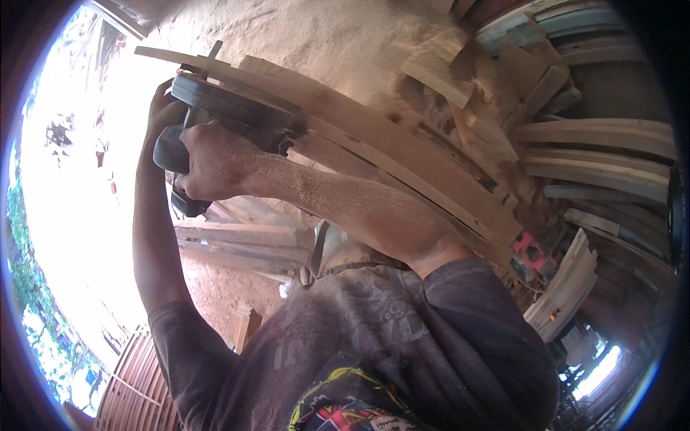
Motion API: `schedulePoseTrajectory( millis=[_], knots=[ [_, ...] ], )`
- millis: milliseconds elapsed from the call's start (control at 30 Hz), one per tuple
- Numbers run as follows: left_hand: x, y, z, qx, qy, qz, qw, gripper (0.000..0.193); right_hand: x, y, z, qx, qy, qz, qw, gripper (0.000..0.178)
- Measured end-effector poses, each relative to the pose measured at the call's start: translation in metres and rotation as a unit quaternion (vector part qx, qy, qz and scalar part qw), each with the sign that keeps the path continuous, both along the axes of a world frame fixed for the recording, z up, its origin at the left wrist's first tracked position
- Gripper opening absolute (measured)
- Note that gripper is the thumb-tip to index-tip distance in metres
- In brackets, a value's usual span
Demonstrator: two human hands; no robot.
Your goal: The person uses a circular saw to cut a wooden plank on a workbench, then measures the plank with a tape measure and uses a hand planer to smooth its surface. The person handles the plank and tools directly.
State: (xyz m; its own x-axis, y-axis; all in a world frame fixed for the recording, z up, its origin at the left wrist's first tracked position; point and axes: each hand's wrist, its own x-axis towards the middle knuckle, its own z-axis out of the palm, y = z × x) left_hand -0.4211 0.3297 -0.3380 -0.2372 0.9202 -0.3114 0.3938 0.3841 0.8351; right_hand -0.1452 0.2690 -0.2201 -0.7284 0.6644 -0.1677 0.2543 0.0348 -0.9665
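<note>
gripping a dark power tool [233, 99] at the left end of long boards [402, 154]: right hand [215, 158] fingers wrapped round its handle [170, 149]; left hand [164, 108] mostly hidden, can't tell grip. likely mid-pass; next move calls for steady guidance.

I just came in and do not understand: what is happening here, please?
The person's right hand grips the handle of a dark power tool at long wooden boards. The left hand is at the tool's left end, partly hidden. Sawdust coats the right forearm, and loose wood pieces lie beyond the boards.
</note>
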Motion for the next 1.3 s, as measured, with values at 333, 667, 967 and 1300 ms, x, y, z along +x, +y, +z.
schedulePoseTrajectory(
  millis=[333,667,967,1300],
  knots=[
    [0.074,-0.038,0.129,0.086,0.081,0.019,0.993,0.088,0.05,-0.055,-0.014,0.196,0.126,-0.113,0.966,0.025],
    [0.147,-0.092,0.176,0.109,0.097,-0.012,0.989,0.082,0.145,-0.105,0.038,0.211,0.166,-0.104,0.958,0.023],
    [0.225,-0.149,0.177,0.074,-0.193,-0.139,0.968,0.084,0.275,-0.151,0.103,0.01,0.036,-0.152,0.988,0.025],
    [0.375,-0.203,0.002,0.274,0.334,-0.327,0.841,0.076,0.406,-0.249,0.075,-0.002,0.0,-0.419,0.908,0.025]
  ],
)
